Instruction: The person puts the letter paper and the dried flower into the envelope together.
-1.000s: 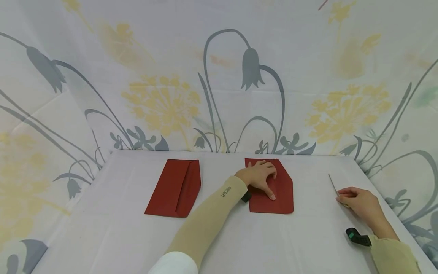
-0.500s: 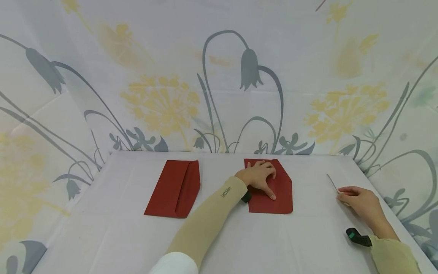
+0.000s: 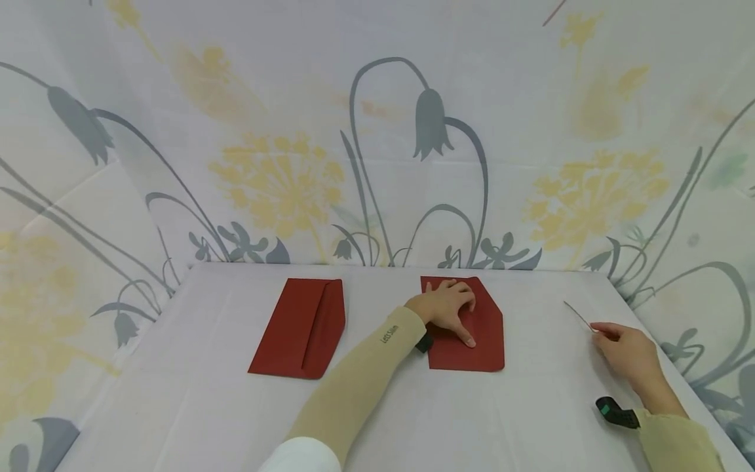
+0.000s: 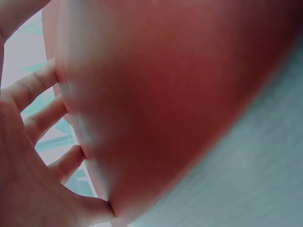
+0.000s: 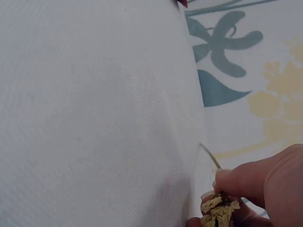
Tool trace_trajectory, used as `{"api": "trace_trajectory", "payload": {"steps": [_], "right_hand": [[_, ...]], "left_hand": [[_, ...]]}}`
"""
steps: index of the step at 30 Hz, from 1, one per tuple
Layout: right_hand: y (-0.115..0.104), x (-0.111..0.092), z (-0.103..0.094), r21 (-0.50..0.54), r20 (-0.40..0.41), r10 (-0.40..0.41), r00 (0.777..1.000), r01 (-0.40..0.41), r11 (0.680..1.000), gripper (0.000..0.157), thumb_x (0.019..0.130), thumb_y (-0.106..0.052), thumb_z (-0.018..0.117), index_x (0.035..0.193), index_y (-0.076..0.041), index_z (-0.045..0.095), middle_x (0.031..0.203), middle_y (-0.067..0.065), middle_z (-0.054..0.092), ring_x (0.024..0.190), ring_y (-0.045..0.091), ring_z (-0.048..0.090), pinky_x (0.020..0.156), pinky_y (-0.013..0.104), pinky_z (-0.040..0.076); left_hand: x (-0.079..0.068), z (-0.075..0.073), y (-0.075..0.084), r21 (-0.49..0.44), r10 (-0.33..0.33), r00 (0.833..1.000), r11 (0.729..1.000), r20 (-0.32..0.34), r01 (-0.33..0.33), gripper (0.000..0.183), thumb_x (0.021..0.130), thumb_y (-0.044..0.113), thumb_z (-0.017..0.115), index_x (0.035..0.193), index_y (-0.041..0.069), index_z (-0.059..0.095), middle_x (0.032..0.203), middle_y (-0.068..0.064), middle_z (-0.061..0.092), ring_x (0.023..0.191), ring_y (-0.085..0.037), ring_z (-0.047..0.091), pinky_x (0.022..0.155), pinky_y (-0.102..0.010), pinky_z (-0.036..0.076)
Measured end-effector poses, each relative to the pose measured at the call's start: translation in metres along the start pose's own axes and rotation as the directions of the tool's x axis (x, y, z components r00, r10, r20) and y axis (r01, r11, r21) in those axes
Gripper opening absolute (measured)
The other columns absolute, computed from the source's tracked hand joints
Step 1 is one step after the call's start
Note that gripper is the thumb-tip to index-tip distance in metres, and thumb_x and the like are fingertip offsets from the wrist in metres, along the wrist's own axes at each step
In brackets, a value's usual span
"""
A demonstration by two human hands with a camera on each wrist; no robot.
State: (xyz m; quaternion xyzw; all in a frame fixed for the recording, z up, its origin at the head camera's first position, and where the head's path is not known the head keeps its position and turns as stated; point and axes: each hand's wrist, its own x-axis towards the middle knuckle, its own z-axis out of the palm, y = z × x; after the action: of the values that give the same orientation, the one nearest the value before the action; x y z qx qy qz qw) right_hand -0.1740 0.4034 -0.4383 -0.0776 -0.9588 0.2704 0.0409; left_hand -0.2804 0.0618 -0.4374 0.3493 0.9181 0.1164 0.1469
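Observation:
My left hand (image 3: 445,309) rests on a red envelope (image 3: 488,347) at the middle right of the table, fingers and thumb spread. In the left wrist view its fingertips (image 4: 71,161) touch the red paper along one edge. At the table's right side my right hand (image 3: 631,354) pinches a dried flower by its thin stem (image 3: 577,313), which points up and left. Close up, the right wrist view shows the crumpled pale-yellow flower head (image 5: 220,210) below the thumb. Its head is hidden behind the fingers in the head view.
Another red envelope (image 3: 286,328) lies to the left, its flap side up, beyond the left forearm. A white cloth (image 3: 177,393) covers the table. Behind it rises a flower-printed cloth backdrop (image 3: 295,98).
My right fingers have shifted slightly right and the stem tilts further left; the flower head no longer shows under them. My left hand stays on the envelope. The whole head view dips slightly.

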Motion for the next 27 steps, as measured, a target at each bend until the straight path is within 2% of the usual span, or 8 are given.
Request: {"api": "trace_trajectory", "payload": {"steps": [3, 12, 16, 19, 25, 27], "right_hand": [[-0.001, -0.003, 0.001, -0.021, -0.049, -0.009, 0.999, 0.008, 1.0, 0.035, 0.096, -0.013, 0.052, 0.12, 0.011, 0.062, 0.109, 0.031, 0.064, 0.1, 0.049, 0.056, 0.072, 0.045, 0.043], [-0.002, -0.006, 0.003, -0.017, -0.097, 0.008, 0.995, -0.009, 1.0, 0.032, 0.098, -0.009, 0.048, 0.119, 0.012, 0.061, 0.105, 0.032, 0.062, 0.092, 0.044, 0.055, 0.067, 0.04, 0.041], [-0.005, -0.005, 0.005, -0.017, -0.105, -0.009, 0.994, 0.007, 1.0, 0.032, 0.1, -0.008, 0.047, 0.12, 0.012, 0.061, 0.113, 0.036, 0.059, 0.1, 0.05, 0.054, 0.073, 0.052, 0.044], [-0.009, -0.005, 0.005, -0.005, -0.099, -0.023, 0.995, 0.023, 1.0, 0.032, 0.101, -0.009, 0.047, 0.122, 0.011, 0.06, 0.117, 0.037, 0.057, 0.104, 0.052, 0.052, 0.077, 0.055, 0.043], [-0.018, -0.005, 0.005, 0.055, -0.041, -0.042, 0.998, 0.045, 0.997, 0.034, 0.105, -0.014, 0.044, 0.127, 0.008, 0.06, 0.11, 0.028, 0.06, 0.086, 0.032, 0.051, 0.063, 0.034, 0.039], [-0.02, -0.006, 0.006, 0.076, -0.018, -0.044, 0.999, 0.045, 0.996, 0.035, 0.105, -0.013, 0.042, 0.128, 0.007, 0.059, 0.109, 0.026, 0.061, 0.085, 0.028, 0.051, 0.061, 0.031, 0.04]], "left_hand": [[-0.001, -0.001, 0.001, 0.0, 0.0, 1.0, 1.0, -0.002, 0.0, 0.06, 0.07, 0.067, 0.079, 0.107, 0.028, 0.051, 0.142, 0.012, 0.038, 0.147, -0.023, 0.018, 0.112, -0.064, 0.02], [-0.001, 0.0, 0.0, 0.009, 0.0, 1.0, 1.0, -0.006, 0.0, 0.06, 0.071, 0.068, 0.078, 0.108, 0.028, 0.052, 0.144, 0.011, 0.038, 0.147, -0.023, 0.02, 0.112, -0.064, 0.021], [0.0, 0.001, -0.001, 0.009, -0.002, 1.0, 1.0, -0.005, 0.003, 0.06, 0.071, 0.068, 0.078, 0.108, 0.028, 0.052, 0.144, 0.012, 0.038, 0.147, -0.023, 0.02, 0.112, -0.063, 0.022], [0.002, 0.002, -0.002, 0.012, -0.005, 1.0, 1.0, -0.004, 0.005, 0.061, 0.071, 0.068, 0.078, 0.109, 0.029, 0.052, 0.144, 0.012, 0.037, 0.147, -0.022, 0.02, 0.112, -0.063, 0.021], [0.003, 0.003, -0.002, 0.008, -0.013, 1.0, 1.0, 0.0, 0.013, 0.062, 0.07, 0.069, 0.078, 0.109, 0.029, 0.052, 0.143, 0.013, 0.038, 0.147, -0.022, 0.018, 0.112, -0.063, 0.021], [0.003, 0.003, -0.002, 0.005, -0.012, 1.0, 1.0, -0.002, 0.012, 0.062, 0.069, 0.069, 0.079, 0.109, 0.03, 0.052, 0.143, 0.014, 0.038, 0.147, -0.022, 0.018, 0.112, -0.064, 0.021]]}}
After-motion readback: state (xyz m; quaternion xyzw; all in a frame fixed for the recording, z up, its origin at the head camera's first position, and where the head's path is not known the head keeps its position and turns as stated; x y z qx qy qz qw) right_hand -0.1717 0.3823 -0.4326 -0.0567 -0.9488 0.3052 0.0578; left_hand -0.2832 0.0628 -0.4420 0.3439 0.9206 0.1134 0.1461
